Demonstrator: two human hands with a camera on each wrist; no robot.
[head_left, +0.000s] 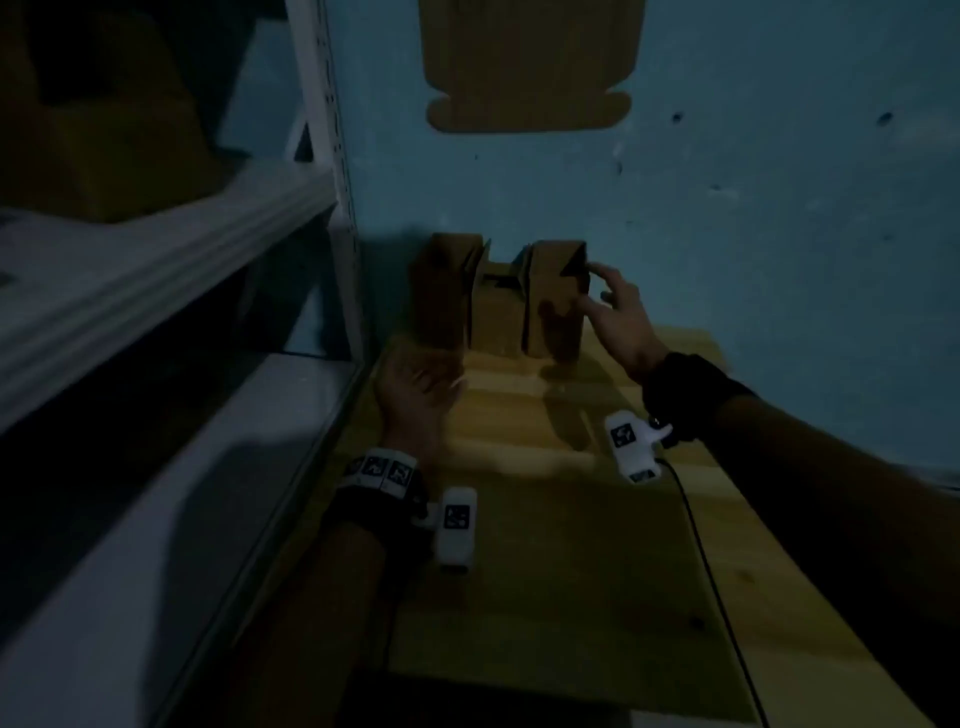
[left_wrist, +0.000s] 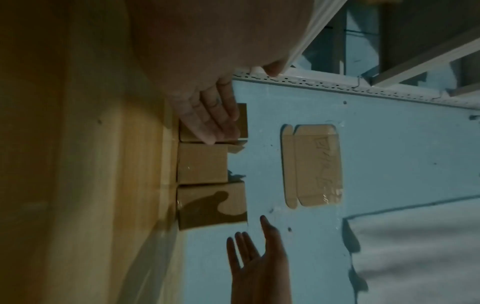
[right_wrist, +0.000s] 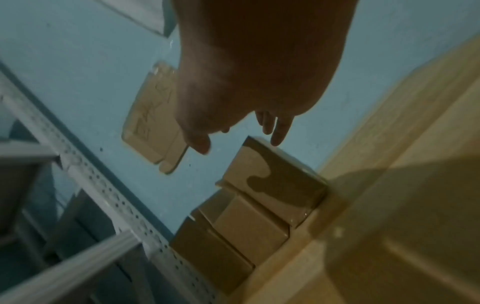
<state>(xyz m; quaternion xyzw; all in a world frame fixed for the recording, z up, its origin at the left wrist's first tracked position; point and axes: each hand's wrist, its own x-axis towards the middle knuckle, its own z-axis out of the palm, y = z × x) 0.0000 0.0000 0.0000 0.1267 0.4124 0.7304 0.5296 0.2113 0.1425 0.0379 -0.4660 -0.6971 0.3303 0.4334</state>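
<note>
1. Step looks like squaring up the box row. Left hand lies flat-fingered on the left box, left of the middle box. Right hand is spread and holds nothing, at the right box; contact unclear.
2. Next, probably: press both sides inward.
3. Wall directly behind the middle box, rack upright to its left. Free desk in front.

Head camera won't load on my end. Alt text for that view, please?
Two bare hands reach for three cardboard boxes lined against a blue wall on a wooden table: the left hand, blurred, at the left box, the right hand, fingers spread, by the top corner of the right box. White shelving stands left; flat cardboard hangs on the wall above.
</note>
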